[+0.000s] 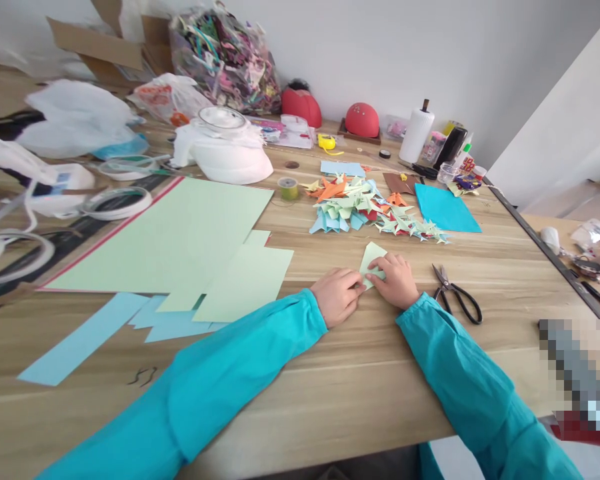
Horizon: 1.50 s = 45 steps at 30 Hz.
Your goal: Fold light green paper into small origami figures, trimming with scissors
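Note:
A small folded piece of pale green paper (pixel 373 256) lies on the wooden table under my fingers. My left hand (pixel 338 296) is closed at its lower left edge, fingertips bent and pinching there. From the right, my right hand (pixel 396 279) presses on the same paper with curled fingers and thumb. Just right of that hand lie black-handled scissors (pixel 453 293). Beyond the hands is a heap of folded paper shapes (pixel 350 203) in green, blue, orange and red. To the left are large pale green sheets (pixel 180 233) and light blue strips (pixel 85 340).
Behind the large sheets sits a white plastic-wrapped bundle (pixel 230 150). A spool of green thread (pixel 288 189), a bright blue square (pixel 447 208) and a white bottle (pixel 417 133) stand or lie farther back. White tape rolls (pixel 117 202) are at the left. The table's dark edge (pixel 545 247) runs along the right.

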Motion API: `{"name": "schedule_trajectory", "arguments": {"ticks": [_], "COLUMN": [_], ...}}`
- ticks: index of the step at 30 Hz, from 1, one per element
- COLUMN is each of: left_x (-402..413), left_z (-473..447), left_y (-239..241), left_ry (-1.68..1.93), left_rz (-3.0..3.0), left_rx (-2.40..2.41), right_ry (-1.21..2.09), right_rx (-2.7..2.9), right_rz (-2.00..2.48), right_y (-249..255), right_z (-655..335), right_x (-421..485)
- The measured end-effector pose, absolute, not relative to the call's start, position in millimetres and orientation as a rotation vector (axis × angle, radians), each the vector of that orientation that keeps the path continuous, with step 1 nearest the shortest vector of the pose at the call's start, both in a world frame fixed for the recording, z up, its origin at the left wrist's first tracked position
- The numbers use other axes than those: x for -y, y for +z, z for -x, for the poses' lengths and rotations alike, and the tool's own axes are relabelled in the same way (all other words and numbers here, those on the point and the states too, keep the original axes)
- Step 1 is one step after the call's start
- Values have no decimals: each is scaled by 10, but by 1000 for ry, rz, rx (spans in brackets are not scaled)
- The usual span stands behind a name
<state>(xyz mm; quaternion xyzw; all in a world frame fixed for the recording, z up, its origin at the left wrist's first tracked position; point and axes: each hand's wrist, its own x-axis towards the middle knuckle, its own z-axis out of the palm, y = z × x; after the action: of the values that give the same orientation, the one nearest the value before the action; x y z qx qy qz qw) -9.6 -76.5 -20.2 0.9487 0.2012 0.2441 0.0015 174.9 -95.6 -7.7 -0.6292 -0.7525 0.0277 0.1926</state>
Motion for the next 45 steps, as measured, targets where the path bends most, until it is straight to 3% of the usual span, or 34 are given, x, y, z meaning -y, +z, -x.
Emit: {"name": "schedule_trajectory", "arguments": {"ticks": [9, 23, 32, 41, 45], "left_x": [711, 747, 725, 700, 716], "left_z": [60, 57, 48, 36, -34], "left_y": [-331, -286, -339, -262, -162], "left_ry": [890, 645, 461, 462, 409], "left_rz": [-2983, -3017, -3014, -3043, -3040], "left_rx": [-501, -508, -519, -455, -484], "right_ry": [116, 87, -239, -219, -434], "right_rx": [2116, 2130, 2033, 1856, 1812], "right_rz": [1799, 1782, 1936, 2082, 2034], "right_y": [-49, -34, -111, -158, -154], "right_z": [-1745, -1733, -1739, -1889, -1850], "right_x": [955, 982, 1125, 1020, 1110]}}
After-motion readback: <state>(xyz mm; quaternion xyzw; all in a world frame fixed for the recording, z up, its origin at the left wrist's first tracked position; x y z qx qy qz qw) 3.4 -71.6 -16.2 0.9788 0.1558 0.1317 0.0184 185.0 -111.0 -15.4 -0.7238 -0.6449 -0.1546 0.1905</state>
